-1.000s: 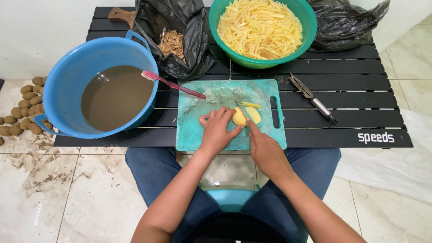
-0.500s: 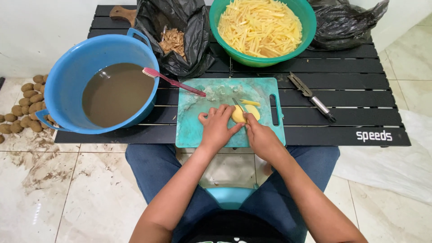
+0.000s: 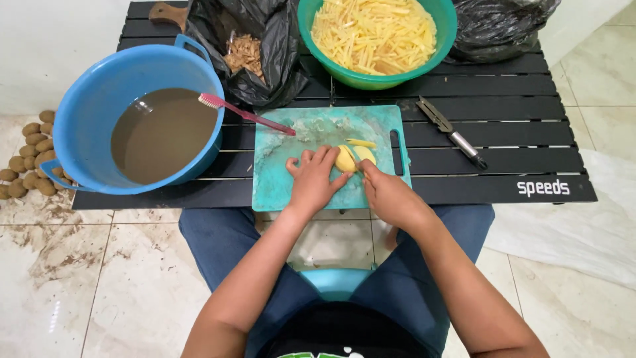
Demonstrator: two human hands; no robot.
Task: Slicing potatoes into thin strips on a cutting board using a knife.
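Both hands working a peeled potato (image 3: 349,158) on the teal cutting board (image 3: 291,179).
Left hand (image 3: 311,179) is pressing down on the potato, fingers curled over it — right hand (image 3: 387,195) is closing on something at the potato's near edge, what exactly I cannot tell. Blue tub (image 3: 93,86) of muddy water sitting left on the black tabletop (image 3: 530,132).

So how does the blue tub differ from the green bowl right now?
The blue tub holds murky brown water; the green bowl is heaped with pale yellow potato sticks. The blue tub is larger, has handles and overhangs the table's left edge; the green bowl sits at the back, fully on the table. A pink toothbrush rests on the tub's rim. Both are round plastic.
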